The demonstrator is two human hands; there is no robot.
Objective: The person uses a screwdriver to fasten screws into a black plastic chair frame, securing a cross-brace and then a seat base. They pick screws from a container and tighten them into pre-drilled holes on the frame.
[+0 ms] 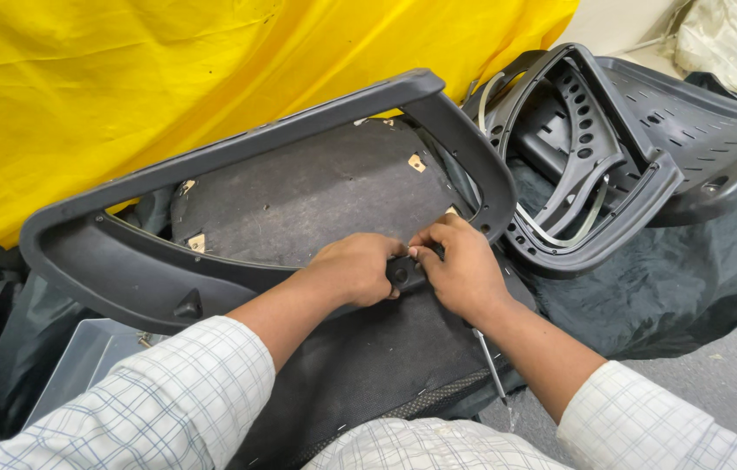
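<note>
Head view, looking down at the lap. Both hands meet at the lower rail of a dark grey plastic chair-back frame [238, 165], which lies tilted across a seat pad covered in dark grey fabric [316, 196].

Left hand [353, 268]: curled over the frame's lower rail, fingers closed on it, bracing it against the pad. Right hand [464, 268]: thumb and fingertips pinched on something small at the rail, right beside the left hand's fingertips; the item itself is too small to tell. A round hole or boss on the rail shows just below the pinch.

A thin metal rod, likely a screwdriver shaft [492, 365], runs under the right wrist towards the knee; neither hand holds it.

Behind, to the right: a second black chair shell [612, 165] with slotted holes and a pale strap looped inside, resting on dark cloth. Yellow sheet [125, 78] hangs behind everything.

Judgement: the step in hand looks like seating or freeing a small fastener at the frame's lower joint. The next move would call for a steady brace from the left hand and fine fingertip control from the right.
</note>
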